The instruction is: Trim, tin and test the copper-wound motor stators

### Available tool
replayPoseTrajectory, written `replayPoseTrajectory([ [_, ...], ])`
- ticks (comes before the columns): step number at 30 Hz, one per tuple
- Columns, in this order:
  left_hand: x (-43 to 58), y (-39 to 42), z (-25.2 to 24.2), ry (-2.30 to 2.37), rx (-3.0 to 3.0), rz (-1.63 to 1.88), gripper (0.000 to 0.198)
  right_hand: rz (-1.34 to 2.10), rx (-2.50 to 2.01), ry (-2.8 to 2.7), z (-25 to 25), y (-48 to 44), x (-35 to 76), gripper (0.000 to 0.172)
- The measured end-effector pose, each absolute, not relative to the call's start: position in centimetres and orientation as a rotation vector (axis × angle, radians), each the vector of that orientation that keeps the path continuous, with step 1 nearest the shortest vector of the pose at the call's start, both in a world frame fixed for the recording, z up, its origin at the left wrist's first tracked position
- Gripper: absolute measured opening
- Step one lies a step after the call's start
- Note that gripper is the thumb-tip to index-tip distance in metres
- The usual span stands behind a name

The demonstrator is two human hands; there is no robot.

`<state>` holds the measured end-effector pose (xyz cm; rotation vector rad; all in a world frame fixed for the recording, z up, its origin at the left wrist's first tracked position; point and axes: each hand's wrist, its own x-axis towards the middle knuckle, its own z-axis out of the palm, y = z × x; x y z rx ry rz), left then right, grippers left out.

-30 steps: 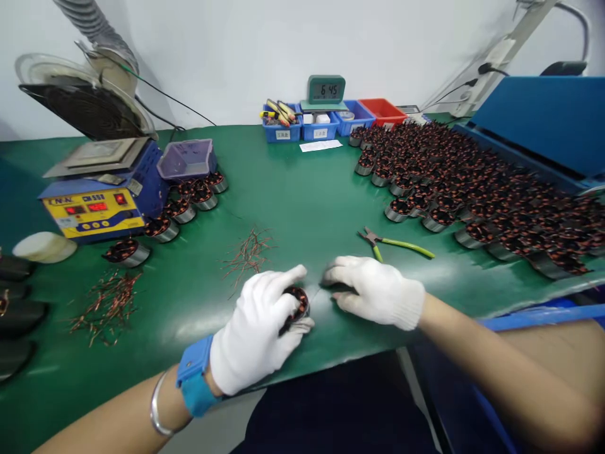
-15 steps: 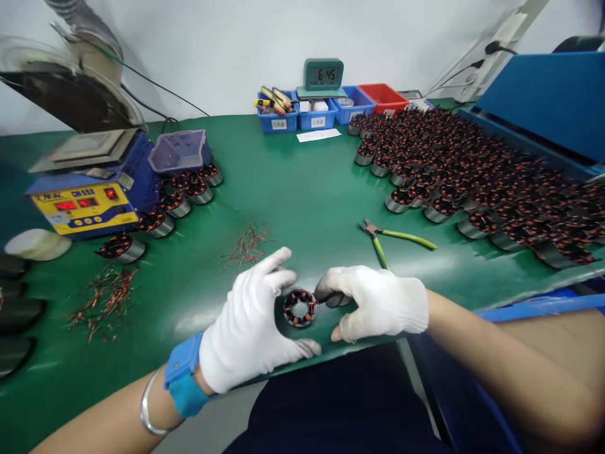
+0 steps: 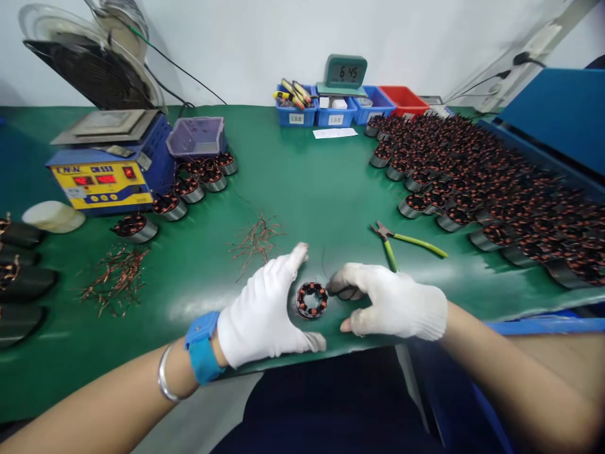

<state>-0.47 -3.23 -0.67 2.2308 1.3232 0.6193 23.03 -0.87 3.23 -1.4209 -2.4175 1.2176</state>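
Observation:
A small motor stator (image 3: 311, 300), a ring wound with copper coils, lies on the green bench mat near its front edge. My left hand (image 3: 269, 309), in a white glove, curves around its left side with thumb and fingers spread wide. At the stator's right edge is my right hand (image 3: 385, 299), also gloved; its fingers are bent and the thumb stands apart from them. A thin dark wire (image 3: 324, 261) rises close to the right fingertips; whether they touch it I cannot tell. Green-handled cutting pliers (image 3: 390, 243) lie open beyond the right hand.
Copper wire scraps (image 3: 258, 239) lie ahead, with another heap (image 3: 116, 277) at left. Several stators (image 3: 172, 207) line the blue-and-yellow soldering unit (image 3: 106, 170). Many more stators (image 3: 454, 217) crowd the right side. Small blue bins (image 3: 297, 115) and a digital clock (image 3: 346, 71) stand at the back.
The view has shifted, so the bench appears further right. The stator looks turned slightly, and a thin wire now stands up beside it. Both hands keep nearly the same places around it.

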Motion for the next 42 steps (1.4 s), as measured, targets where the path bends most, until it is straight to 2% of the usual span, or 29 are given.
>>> replayPoseTrajectory([
  [4,-0.3,-3.0,-1.2,1.224,2.179,0.635,0.100,1.133,-1.520,-2.301,2.7,-1.4,21.9,0.041],
  [8,0.4,-2.9,-1.3,1.314,2.204,0.600,0.096,0.787,-1.449,-2.347,2.2,-1.9,20.5,0.009],
  [11,0.8,-3.2,-1.2,1.368,2.246,0.619,0.089,0.675,-1.356,-2.349,1.9,-2.2,20.3,0.016],
  [15,1.3,-3.5,-1.1,1.394,2.260,0.657,0.077,0.739,-1.303,-2.190,2.0,-2.6,20.7,0.017],
  [20,1.2,-3.3,-0.9,1.427,2.216,0.620,0.080,0.819,-1.213,-1.740,2.9,-1.9,22.1,0.017],
  [23,1.1,-3.2,-0.9,1.421,2.198,0.603,0.084,1.023,-1.168,-1.612,3.1,-1.1,23.3,0.018],
  [26,1.0,-3.2,-1.1,1.423,2.198,0.602,0.085,1.168,-1.254,-1.634,3.1,-0.6,24.1,0.018],
  [31,1.1,-3.2,-1.3,1.418,2.200,0.625,0.085,1.125,-1.395,-1.944,3.2,-1.0,22.9,0.027],
  [36,1.2,-3.2,-1.4,1.409,2.207,0.657,0.080,0.958,-1.345,-2.241,2.5,-1.5,21.1,0.011],
  [42,1.2,-3.1,-1.4,1.407,2.210,0.633,0.082,0.874,-1.283,-2.258,2.5,-1.6,20.6,0.011],
])
